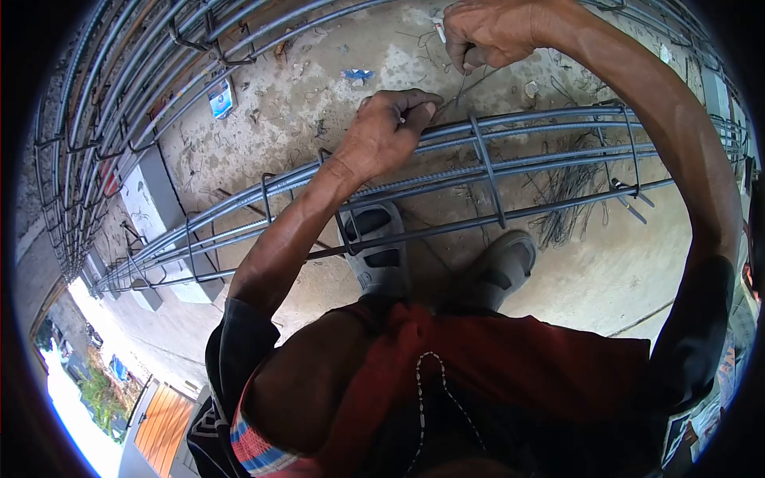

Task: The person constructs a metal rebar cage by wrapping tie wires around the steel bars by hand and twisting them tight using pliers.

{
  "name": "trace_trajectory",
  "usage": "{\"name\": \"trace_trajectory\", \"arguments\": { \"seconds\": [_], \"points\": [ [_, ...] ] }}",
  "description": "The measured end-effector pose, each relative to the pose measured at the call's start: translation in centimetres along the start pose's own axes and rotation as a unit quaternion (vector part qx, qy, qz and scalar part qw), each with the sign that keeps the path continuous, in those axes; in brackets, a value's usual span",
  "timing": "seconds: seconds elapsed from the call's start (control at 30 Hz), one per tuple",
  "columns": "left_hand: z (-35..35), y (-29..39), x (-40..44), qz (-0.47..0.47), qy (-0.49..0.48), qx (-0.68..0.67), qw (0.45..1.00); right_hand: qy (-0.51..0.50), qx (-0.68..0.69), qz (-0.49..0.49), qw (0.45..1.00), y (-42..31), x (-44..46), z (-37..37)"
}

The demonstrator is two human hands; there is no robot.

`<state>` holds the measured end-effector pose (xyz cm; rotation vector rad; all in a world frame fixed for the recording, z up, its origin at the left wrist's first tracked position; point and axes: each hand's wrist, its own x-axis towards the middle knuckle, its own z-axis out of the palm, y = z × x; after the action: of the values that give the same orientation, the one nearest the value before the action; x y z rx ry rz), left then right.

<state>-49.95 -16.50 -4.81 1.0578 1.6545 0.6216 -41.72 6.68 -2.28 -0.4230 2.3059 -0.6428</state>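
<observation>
My left hand (386,131) is closed in a pinch just above the top bars of a long rebar cage (319,171). Thin tie wire (458,97) stretches from its fingertips up toward my right hand (492,36). That right hand is bent down, its fingers closed round the wire's other end. A small white object (439,30) shows by its knuckles; I cannot make out what it is. Close to my left hand, a square steel stirrup (486,163) wraps the long bars.
A bundle of loose tie wire (567,195) lies on the concrete floor beneath the cage. Pliers (629,199) are at the cage's right part. More rebar cages (88,119) stand at left. Concrete blocks (147,203), a blue-white packet (221,99) and my sandals (378,247) are nearby.
</observation>
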Motion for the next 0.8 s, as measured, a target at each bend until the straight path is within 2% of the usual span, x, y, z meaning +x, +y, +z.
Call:
{"name": "trace_trajectory", "arguments": {
  "seconds": [0.07, 0.17, 0.2, 0.27, 0.3, 0.4, 0.5, 0.57, 0.67, 0.77, 0.8],
  "points": [
    [-0.1, 0.3, 0.1, -0.005, -0.012, -0.011, 1.000, 0.086, 0.030, -0.143, 0.986, 2.6, 1.1, 2.6],
    [0.0, 0.6, 0.1, 0.005, -0.016, -0.007, 1.000, 0.163, -0.047, -0.076, 0.983, 2.1, 2.6, 5.1],
    [0.1, 0.7, -0.1, 0.011, -0.014, -0.003, 1.000, 0.104, -0.028, -0.039, 0.993, 0.6, 2.5, 4.0],
    [0.5, 1.7, -1.2, 0.069, 0.059, 0.089, 0.992, -0.019, 0.010, 0.033, 0.999, -3.0, 1.9, 0.7],
    [0.9, 2.2, -1.9, 0.097, 0.095, 0.134, 0.982, -0.014, 0.015, 0.031, 0.999, -2.8, 2.0, 0.8],
    [2.0, 2.5, -4.4, 0.080, 0.080, 0.233, 0.966, -0.008, 0.025, 0.042, 0.999, -2.5, 2.1, 0.9],
    [3.9, 2.3, -4.6, 0.117, 0.093, 0.201, 0.968, -0.019, 0.030, 0.097, 0.995, -3.9, 2.2, 0.8],
    [5.1, 1.7, -3.8, 0.086, 0.106, 0.173, 0.975, -0.021, 0.035, 0.156, 0.987, -5.0, 2.5, 1.2],
    [6.7, 0.6, -2.5, 0.065, 0.144, 0.161, 0.974, 0.039, 0.030, 0.146, 0.988, -5.2, 2.4, 1.9],
    [7.9, 0.1, -2.5, 0.056, 0.183, 0.149, 0.970, 0.051, -0.017, 0.108, 0.993, -5.2, 2.8, 2.0],
    [8.2, 0.1, -2.5, 0.053, 0.196, 0.140, 0.969, 0.032, -0.034, 0.123, 0.991, -5.7, 2.6, 1.6]
  ]
}}
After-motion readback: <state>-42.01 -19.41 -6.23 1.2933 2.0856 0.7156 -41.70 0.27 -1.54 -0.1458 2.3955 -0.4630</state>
